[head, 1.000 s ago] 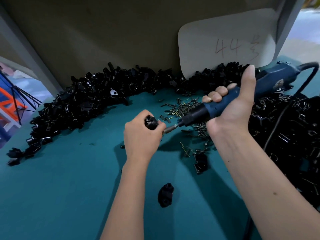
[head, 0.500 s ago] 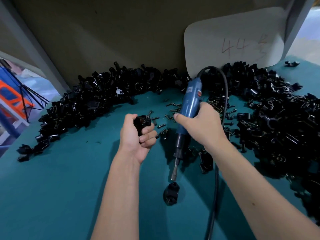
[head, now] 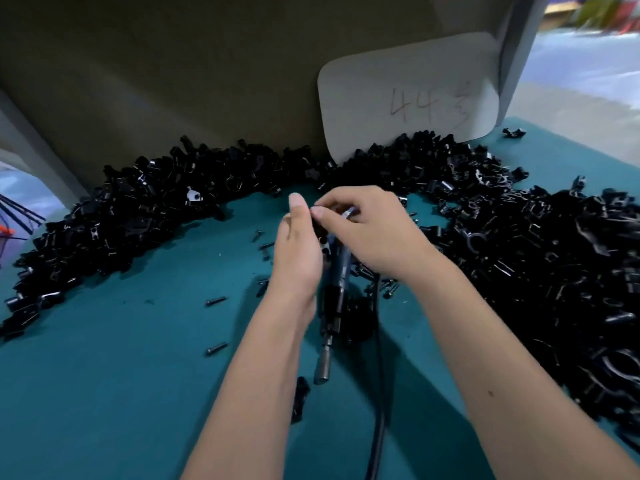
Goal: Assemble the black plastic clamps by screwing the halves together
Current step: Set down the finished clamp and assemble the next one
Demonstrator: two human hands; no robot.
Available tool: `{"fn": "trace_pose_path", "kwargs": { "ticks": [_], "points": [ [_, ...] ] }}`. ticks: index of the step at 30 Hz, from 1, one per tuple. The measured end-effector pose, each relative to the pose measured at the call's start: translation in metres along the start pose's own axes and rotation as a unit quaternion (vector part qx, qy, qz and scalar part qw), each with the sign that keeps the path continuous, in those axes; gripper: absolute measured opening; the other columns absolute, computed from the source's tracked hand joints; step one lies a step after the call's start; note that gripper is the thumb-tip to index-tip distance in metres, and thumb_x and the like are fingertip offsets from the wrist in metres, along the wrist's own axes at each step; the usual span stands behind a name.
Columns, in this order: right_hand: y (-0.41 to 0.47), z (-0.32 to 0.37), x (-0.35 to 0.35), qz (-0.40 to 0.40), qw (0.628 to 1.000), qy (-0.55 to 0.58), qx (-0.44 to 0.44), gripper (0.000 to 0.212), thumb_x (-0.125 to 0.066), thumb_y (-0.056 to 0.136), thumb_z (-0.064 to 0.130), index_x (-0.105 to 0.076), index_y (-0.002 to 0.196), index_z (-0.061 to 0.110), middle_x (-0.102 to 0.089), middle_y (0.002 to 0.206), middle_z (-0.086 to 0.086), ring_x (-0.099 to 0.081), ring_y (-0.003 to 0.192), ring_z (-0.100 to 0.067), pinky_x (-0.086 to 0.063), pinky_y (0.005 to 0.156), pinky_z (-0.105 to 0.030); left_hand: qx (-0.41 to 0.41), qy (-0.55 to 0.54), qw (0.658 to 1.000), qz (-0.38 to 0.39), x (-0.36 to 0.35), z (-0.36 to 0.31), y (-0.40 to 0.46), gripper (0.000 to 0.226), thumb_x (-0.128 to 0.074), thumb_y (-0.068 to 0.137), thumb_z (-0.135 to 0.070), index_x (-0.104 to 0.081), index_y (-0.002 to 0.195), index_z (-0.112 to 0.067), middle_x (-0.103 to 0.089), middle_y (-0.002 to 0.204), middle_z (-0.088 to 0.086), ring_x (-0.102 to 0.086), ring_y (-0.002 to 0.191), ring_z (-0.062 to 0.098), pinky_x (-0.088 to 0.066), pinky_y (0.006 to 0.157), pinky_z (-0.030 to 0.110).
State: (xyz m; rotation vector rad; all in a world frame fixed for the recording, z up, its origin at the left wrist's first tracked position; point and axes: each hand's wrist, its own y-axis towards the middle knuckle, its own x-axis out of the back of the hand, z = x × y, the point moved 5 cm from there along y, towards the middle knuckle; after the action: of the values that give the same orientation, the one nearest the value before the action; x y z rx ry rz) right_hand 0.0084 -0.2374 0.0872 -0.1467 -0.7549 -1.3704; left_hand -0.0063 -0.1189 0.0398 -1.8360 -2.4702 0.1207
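Note:
My left hand [head: 298, 251] holds a small black clamp piece [head: 321, 235] upright, with the thumb pointing up. My right hand [head: 370, 233] meets it from the right, and its thumb and forefinger pinch at the top of that piece. Beneath the right palm hangs the blue electric screwdriver [head: 337, 271], held by the lower fingers, its metal bit [head: 322, 370] pointing down toward me. A finished black clamp [head: 299, 398] lies on the teal table near my left forearm. Another clamp [head: 360, 317] sits under the screwdriver.
Piles of black clamp halves curve along the back [head: 145, 209] and fill the right side [head: 554, 271]. Loose screws [head: 216, 301] lie on the teal surface [head: 121, 393]. A white card marked 44 [head: 408, 95] leans on the back wall. The screwdriver cable [head: 379, 417] runs toward me.
My right hand swung the screwdriver from driving into the clamp to hanging bit-down, then moved left onto the piece in my left hand. The view shifted closer.

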Motion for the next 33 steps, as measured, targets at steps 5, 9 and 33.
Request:
{"fn": "trace_pose_path", "kwargs": {
  "ticks": [5,9,33],
  "points": [
    [-0.011,-0.027,0.079,-0.038,0.995,-0.076,-0.058,0.012,-0.074,0.093,0.035,-0.079,0.089,0.024,-0.072,0.07,0.003,-0.059,0.053,-0.005,-0.047,0.059,-0.026,-0.066,0.108,0.991,0.031,-0.072,-0.023,-0.011,0.049,-0.029,0.108,-0.056,-0.062,0.106,-0.019,-0.065,0.111,0.001,-0.06,0.115,0.029,-0.048,0.093,0.043],
    [-0.022,-0.055,0.15,-0.026,0.967,-0.212,-0.14,0.016,-0.082,0.081,0.037,-0.074,0.076,0.023,-0.07,0.065,0.008,-0.059,0.051,0.0,-0.042,0.053,-0.021,-0.163,0.242,0.952,0.096,-0.133,-0.034,-0.031,0.053,-0.042,0.108,-0.039,-0.04,0.059,-0.019,-0.061,0.074,0.012,-0.061,0.089,0.041,-0.031,0.064,0.041],
    [0.087,-0.154,0.114,0.109,0.891,-0.416,-0.145,0.061,-0.065,0.085,-0.007,-0.062,0.136,0.026,-0.063,0.127,-0.012,-0.064,0.112,-0.035,-0.057,0.091,-0.041,-0.164,0.383,0.904,0.096,-0.157,-0.008,0.019,0.021,-0.052,0.083,-0.003,-0.07,0.079,-0.013,-0.066,0.09,0.005,-0.064,0.079,0.026,-0.059,0.07,0.04]
  ]
}}
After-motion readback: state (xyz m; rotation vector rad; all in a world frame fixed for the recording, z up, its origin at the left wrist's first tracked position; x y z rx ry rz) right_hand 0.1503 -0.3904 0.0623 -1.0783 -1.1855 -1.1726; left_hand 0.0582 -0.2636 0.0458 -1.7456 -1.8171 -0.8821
